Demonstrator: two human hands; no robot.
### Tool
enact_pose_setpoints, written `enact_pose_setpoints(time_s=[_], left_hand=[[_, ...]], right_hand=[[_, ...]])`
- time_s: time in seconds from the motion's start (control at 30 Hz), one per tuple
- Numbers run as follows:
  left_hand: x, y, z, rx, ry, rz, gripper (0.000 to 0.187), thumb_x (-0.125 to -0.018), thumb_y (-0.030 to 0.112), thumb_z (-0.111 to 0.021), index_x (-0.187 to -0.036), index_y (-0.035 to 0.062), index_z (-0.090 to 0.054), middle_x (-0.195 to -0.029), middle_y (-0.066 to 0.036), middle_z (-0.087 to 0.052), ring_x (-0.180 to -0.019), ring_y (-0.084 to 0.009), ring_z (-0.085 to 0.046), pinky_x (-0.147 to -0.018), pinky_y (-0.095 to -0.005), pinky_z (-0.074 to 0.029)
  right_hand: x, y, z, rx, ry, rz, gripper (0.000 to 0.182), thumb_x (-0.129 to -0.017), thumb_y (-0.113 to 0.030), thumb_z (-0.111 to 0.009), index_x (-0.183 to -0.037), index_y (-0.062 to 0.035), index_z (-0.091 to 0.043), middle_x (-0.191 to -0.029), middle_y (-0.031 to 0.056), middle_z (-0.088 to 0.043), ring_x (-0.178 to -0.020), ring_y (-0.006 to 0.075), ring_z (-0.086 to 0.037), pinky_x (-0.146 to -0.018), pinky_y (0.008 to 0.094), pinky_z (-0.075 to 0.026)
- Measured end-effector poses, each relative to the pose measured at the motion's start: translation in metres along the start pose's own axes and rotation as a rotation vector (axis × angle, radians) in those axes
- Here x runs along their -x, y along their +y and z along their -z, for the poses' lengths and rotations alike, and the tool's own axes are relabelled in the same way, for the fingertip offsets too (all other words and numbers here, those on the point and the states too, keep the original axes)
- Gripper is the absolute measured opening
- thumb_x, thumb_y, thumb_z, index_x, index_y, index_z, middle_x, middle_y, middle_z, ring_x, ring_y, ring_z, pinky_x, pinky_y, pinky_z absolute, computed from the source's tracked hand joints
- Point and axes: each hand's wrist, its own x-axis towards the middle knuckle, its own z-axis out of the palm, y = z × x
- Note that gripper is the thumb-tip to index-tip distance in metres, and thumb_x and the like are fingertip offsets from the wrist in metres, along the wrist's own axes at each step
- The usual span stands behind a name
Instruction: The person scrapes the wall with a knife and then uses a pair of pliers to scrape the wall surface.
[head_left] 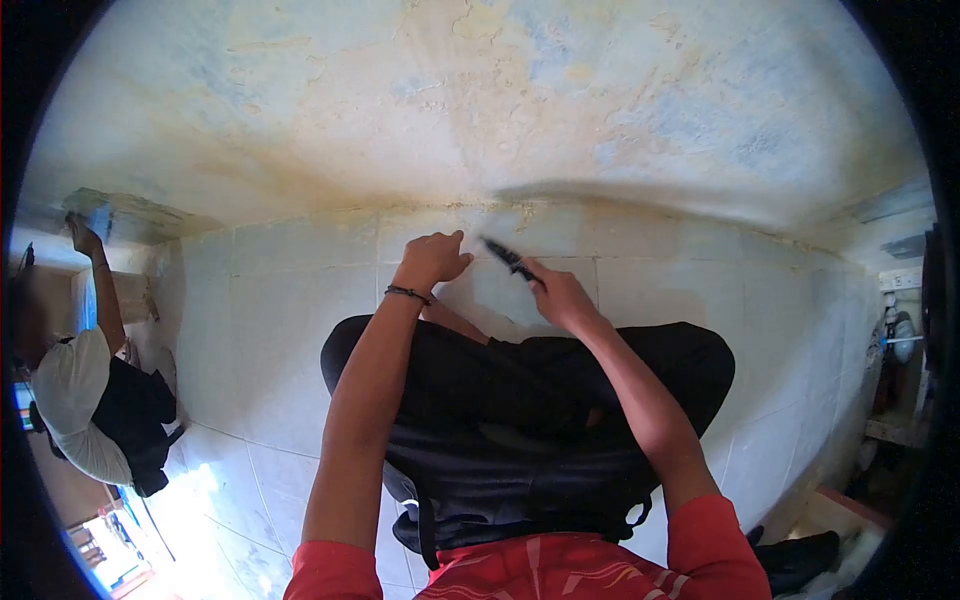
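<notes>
My right hand is closed around the dark handle of a black-handled tool. The tool points up and left toward the foot of the wall, and its far end is a pale blur. Just left of that end is my left hand, back of the hand up, with thumb and forefinger apart and nothing visible between them. Ahead, the wall has stained, flaking paint. Crumbs of loose paint lie along the joint where wall meets tiled floor.
My crossed legs in black trousers fill the floor below my hands. At the left, another person in a white shirt reaches up to a dark patch on the wall. Shelves with items stand at the right; dark shoes lie lower right.
</notes>
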Motion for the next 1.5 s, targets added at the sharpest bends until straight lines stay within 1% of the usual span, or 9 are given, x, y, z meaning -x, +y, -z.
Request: enact_pose_setpoints(time_s=[0.13, 0.2, 0.3, 0.4, 0.7, 0.8, 1.0, 1.23, 1.5], left_hand=[[0.002, -0.004, -0.005, 0.019, 0.022, 0.006, 0.038, -0.086, 0.036, -0.052, -0.114, 0.0112, -0.058, -0.106, -0.013, -0.065, -0.101, -0.0301, -0.062, -0.084, -0.0430, -0.049], [0.004, -0.003, -0.007, -0.037, -0.045, 0.003, 0.032, -0.084, 0.029, -0.051, -0.108, 0.0107, -0.062, -0.105, -0.013, -0.065, -0.101, -0.0296, -0.062, -0.084, -0.0428, -0.050], [0.002, -0.004, -0.008, -0.016, -0.031, -0.004, 0.030, -0.082, 0.025, -0.051, -0.104, 0.0101, -0.064, -0.105, -0.013, -0.066, -0.101, -0.0291, -0.062, -0.084, -0.0427, -0.050], [0.000, -0.002, -0.008, -0.030, -0.032, 0.004, 0.032, -0.082, 0.026, -0.051, -0.106, 0.0098, -0.064, -0.106, -0.013, -0.065, -0.101, -0.0287, -0.062, -0.084, -0.0429, -0.050], [-0.001, -0.003, -0.010, -0.092, -0.022, 0.074, 0.027, -0.081, 0.025, -0.053, -0.095, 0.0093, -0.070, -0.101, -0.012, -0.068, -0.096, -0.0277, -0.065, -0.080, -0.0400, -0.051], [0.000, -0.004, -0.009, -0.091, -0.017, 0.061, 0.026, -0.080, 0.023, -0.055, -0.095, 0.0093, -0.070, -0.101, -0.011, -0.068, -0.096, -0.0279, -0.065, -0.079, -0.0400, -0.051], [-0.001, -0.008, -0.012, -0.136, -0.021, 0.112, 0.023, -0.079, 0.020, -0.056, -0.093, 0.0108, -0.071, -0.099, -0.010, -0.068, -0.094, -0.0267, -0.066, -0.076, -0.0384, -0.052], [-0.003, -0.004, -0.012, -0.147, 0.001, 0.119, 0.022, -0.078, 0.018, -0.056, -0.091, 0.0113, -0.072, -0.096, -0.010, -0.069, -0.091, -0.0266, -0.067, -0.073, -0.0374, -0.052], [0.000, -0.004, -0.011, -0.133, 0.006, 0.130, 0.022, -0.078, 0.018, -0.056, -0.092, 0.0115, -0.072, -0.096, -0.010, -0.069, -0.094, -0.0262, -0.066, -0.074, -0.0376, -0.052]], right_hand=[[-0.003, -0.006, -0.005, 0.026, -0.081, -0.002, 0.047, -0.090, -0.014, -0.047, -0.136, -0.0085, -0.041, -0.096, 0.0277, -0.061, -0.093, 0.0425, -0.059, -0.083, 0.0494, -0.046], [-0.007, -0.004, 0.003, 0.100, 0.085, -0.130, 0.043, -0.089, -0.012, -0.049, -0.132, -0.0063, -0.045, -0.088, 0.0271, -0.062, -0.086, 0.0437, -0.059, -0.077, 0.0490, -0.046], [-0.007, -0.001, 0.011, 0.128, 0.085, -0.203, 0.046, -0.090, -0.012, -0.046, -0.135, -0.0076, -0.041, -0.094, 0.0263, -0.062, -0.089, 0.0424, -0.060, -0.079, 0.0497, -0.047], [0.001, -0.004, -0.001, 0.026, 0.041, 0.006, 0.044, -0.089, -0.012, -0.049, -0.132, -0.0064, -0.045, -0.085, 0.0288, -0.061, -0.083, 0.0437, -0.059, -0.073, 0.0493, -0.046], [-0.002, -0.006, 0.008, 0.183, -0.026, -0.159, 0.045, -0.090, -0.013, -0.046, -0.135, -0.0106, -0.043, -0.088, 0.0233, -0.063, -0.085, 0.0392, -0.062, -0.076, 0.0498, -0.048], [0.007, -0.005, -0.001, 0.025, -0.058, -0.028, 0.045, -0.090, -0.013, -0.047, -0.135, -0.0119, -0.043, -0.087, 0.0236, -0.063, -0.086, 0.0399, -0.062, -0.075, 0.0503, -0.048], [-0.002, -0.015, 0.015, 0.158, -0.032, -0.184, 0.045, -0.089, -0.012, -0.047, -0.134, -0.0113, -0.044, -0.087, 0.0237, -0.063, -0.086, 0.0399, -0.062, -0.076, 0.0490, -0.048], [0.004, -0.006, 0.002, 0.180, 0.011, -0.070, 0.044, -0.090, -0.014, -0.050, -0.132, -0.0054, -0.045, -0.089, 0.0270, -0.062, -0.086, 0.0423, -0.060, -0.076, 0.0494, -0.046], [-0.003, -0.006, 0.019, 0.139, -0.003, -0.218, 0.046, -0.091, -0.016, -0.048, -0.137, -0.0128, -0.041, -0.094, 0.0255, -0.063, -0.089, 0.0410, -0.061, -0.080, 0.0489, -0.048]])
